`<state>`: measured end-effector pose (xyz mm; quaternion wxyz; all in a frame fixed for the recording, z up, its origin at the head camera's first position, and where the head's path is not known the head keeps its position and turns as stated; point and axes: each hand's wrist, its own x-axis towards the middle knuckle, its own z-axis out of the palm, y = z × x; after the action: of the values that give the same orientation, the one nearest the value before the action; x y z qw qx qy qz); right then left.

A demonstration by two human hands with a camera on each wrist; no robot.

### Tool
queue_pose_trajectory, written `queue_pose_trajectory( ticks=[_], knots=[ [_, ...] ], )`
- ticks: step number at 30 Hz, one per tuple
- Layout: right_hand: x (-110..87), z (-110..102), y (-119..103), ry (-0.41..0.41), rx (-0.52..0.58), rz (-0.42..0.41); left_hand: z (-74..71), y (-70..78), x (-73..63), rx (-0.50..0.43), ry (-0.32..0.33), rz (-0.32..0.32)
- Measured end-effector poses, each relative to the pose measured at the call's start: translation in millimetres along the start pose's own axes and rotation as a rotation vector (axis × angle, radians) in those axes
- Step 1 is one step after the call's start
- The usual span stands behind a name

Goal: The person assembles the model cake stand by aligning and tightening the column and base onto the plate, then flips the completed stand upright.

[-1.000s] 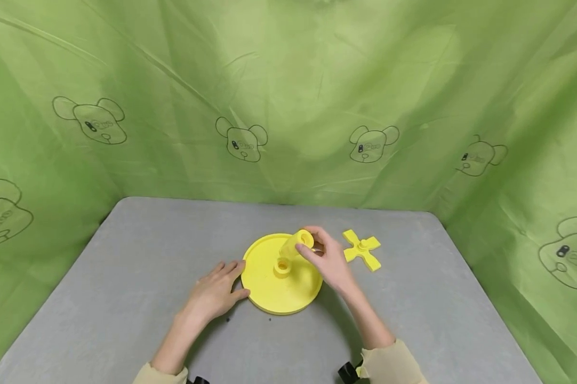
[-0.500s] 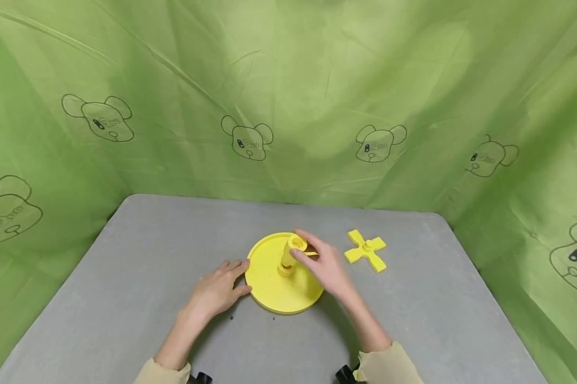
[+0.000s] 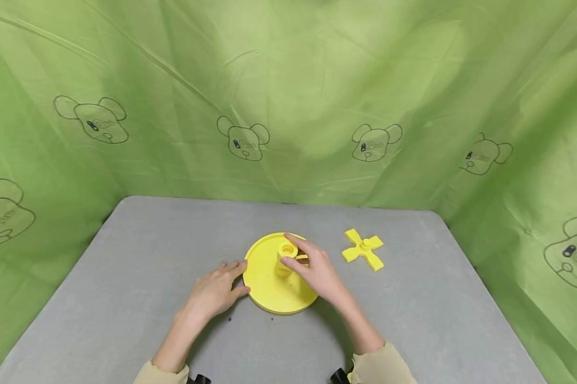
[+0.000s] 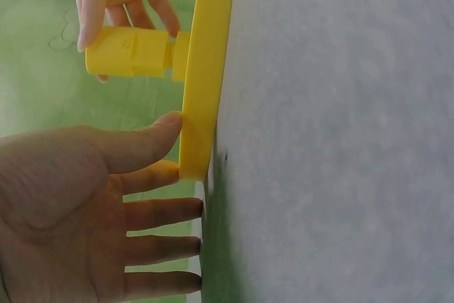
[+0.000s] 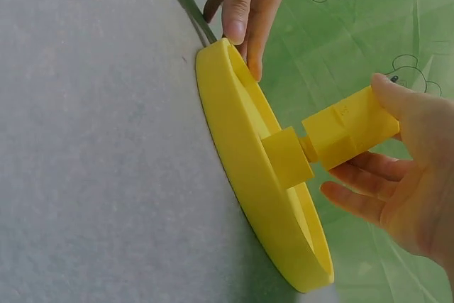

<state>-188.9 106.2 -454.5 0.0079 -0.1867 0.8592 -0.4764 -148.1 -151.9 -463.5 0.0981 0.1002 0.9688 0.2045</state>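
Observation:
A round yellow tray with a raised rim lies on the table, a short round socket standing at its middle. My right hand grips a hollow yellow cylinder near its upper end, thumb on one side and fingers on the other. The cylinder's narrow neck sits at the socket's mouth; a short length of neck shows between them in both wrist views. At the tray's left side, my left hand touches the rim with thumb and forefinger, its fingers stretched out straight.
To the right of the tray lies a yellow four-armed cross with a small peg at its centre. Green cloth walls with bear drawings enclose the grey table at the back and sides.
My right hand has brought the cylinder left and down from a tilt above the tray to upright over the socket. The left hand stays at the rim.

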Motion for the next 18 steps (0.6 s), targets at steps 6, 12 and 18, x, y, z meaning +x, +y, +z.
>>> queue_pose_trajectory(
  ticks=[6,12,18],
  knots=[
    [-1.4,1.3,1.8,0.015,0.011,-0.002,1.1,0.5,1.2,0.01,0.004,-0.004],
    [-2.5,-0.2,4.4,-0.008,0.031,-0.021,0.3,1.3,1.6,-0.014,0.001,-0.015],
    [-0.5,1.2,6.4,-0.008,0.099,-0.006,-0.7,1.8,1.3,-0.014,-0.002,-0.018]
  ],
)
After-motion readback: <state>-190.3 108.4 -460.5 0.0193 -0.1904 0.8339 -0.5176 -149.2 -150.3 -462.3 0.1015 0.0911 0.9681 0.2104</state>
